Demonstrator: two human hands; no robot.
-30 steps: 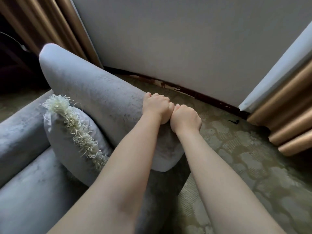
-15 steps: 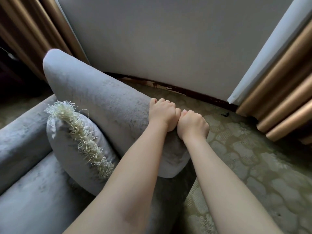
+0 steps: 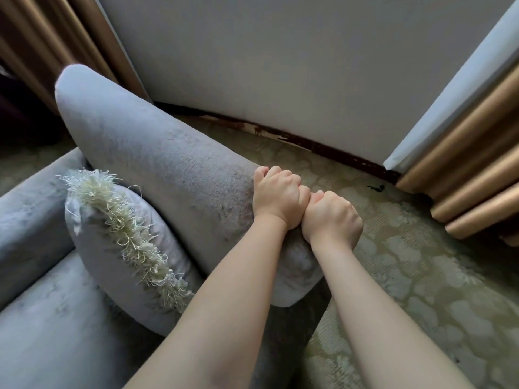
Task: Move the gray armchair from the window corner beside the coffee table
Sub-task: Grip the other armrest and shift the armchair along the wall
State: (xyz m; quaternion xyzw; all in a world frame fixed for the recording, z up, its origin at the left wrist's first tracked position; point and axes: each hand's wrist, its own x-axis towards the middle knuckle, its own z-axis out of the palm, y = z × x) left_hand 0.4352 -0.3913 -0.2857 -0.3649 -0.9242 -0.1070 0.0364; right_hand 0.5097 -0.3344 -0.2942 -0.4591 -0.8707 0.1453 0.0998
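The gray armchair [image 3: 157, 175] fills the left half of the frame, its backrest running from upper left down toward the centre, with the wall [image 3: 280, 60] close behind it; both hands are clamped on the lower end of that backrest near mid-frame, the left hand [image 3: 276, 196] curled over the top edge and the right hand [image 3: 332, 217] fisted just beside it, knuckles touching, each closed on the upholstery. The step looks like dragging or swinging the chair out of the corner; with both grips so close together on one end, the chair will tend to pivot rather than travel straight, so a steady, low pull along the floor, with one hand shifted further along the edge if it twists, should serve best. A fringed cushion [image 3: 123, 248] leans loose against the backrest at left of centre and may slide or tumble when the chair moves; the patterned carpet [image 3: 407, 276] at lower right may grip the feet; the gold curtain [image 3: 463, 169] at right stands near the swing path; the coffee table is not in view.
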